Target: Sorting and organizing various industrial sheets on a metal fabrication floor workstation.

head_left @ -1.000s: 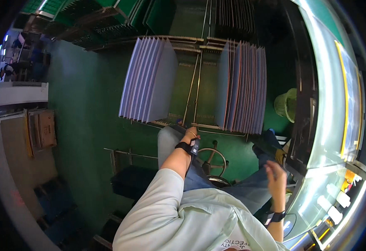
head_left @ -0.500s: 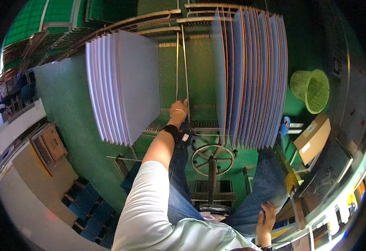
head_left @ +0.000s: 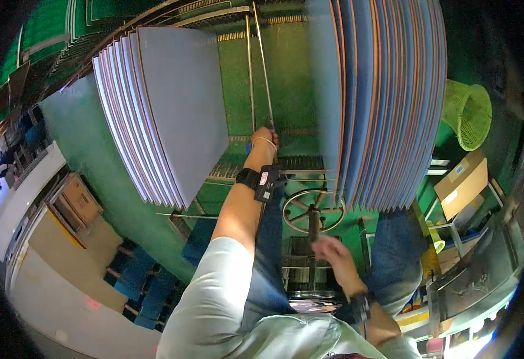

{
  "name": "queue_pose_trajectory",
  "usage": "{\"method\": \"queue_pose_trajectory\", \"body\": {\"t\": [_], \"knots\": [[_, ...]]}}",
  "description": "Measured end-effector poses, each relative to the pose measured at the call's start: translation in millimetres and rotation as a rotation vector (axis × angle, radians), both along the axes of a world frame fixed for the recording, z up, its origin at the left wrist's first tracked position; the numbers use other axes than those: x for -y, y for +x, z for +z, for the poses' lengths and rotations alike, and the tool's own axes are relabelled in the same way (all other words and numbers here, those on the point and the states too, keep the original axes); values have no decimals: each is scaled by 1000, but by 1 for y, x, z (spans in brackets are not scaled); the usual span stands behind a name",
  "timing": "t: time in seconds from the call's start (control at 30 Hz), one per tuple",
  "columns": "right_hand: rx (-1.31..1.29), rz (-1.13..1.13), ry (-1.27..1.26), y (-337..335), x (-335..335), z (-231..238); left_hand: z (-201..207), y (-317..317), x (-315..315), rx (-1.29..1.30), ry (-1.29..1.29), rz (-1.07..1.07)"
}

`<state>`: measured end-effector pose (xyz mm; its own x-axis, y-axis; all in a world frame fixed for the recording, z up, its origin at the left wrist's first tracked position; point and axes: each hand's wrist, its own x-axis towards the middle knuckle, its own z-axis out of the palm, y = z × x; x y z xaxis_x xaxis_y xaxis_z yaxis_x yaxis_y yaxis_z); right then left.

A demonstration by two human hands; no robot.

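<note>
My left hand (head_left: 264, 139) reaches forward, its fingers closed around a thin metal rod (head_left: 265, 78) that runs away from me between two groups of upright panels. To its left stand several pale grey panels (head_left: 184, 113), set on edge in a slotted rack (head_left: 301, 163). On the right is a thicker row of blue-grey panels (head_left: 387, 113) with orange-brown edges. My right hand (head_left: 334, 252) is over my lap, beside the dark post (head_left: 313, 224) of a spoked metal ring (head_left: 292, 224). Motion blurs its fingers, and I cannot tell whether it touches the post.
A yellow-green plastic basket (head_left: 470, 116) stands on the right, with a cardboard box (head_left: 462, 185) below it. Blue crates (head_left: 148, 287) and brown boards (head_left: 76, 200) lie at left. More racks (head_left: 40, 66) stand at the far left on the green floor (head_left: 118, 191).
My right hand has moved from beside my right thigh inward to the post. My left hand stays on the rod. The panels now appear larger and closer.
</note>
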<state>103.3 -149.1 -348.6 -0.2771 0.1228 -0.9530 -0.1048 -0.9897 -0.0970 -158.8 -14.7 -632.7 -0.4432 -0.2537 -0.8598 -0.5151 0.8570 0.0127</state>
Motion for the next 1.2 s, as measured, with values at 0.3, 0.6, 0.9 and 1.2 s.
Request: {"method": "queue_pose_trajectory", "body": {"t": [0.3,0.6,0.9,1.2], "knots": [[39,-757,-312,-98,18,-205,69,4,-44,-455,563,-1386],[-1,-932,-411,-112,31,-232,17,6,-114,-341,745,-1070],[-44,-516,121,-107,43,-235,13,14,-120,-359,772,-1024],[29,-290,168,-99,40,-227,5,14,-111,-334,721,-986]]}}
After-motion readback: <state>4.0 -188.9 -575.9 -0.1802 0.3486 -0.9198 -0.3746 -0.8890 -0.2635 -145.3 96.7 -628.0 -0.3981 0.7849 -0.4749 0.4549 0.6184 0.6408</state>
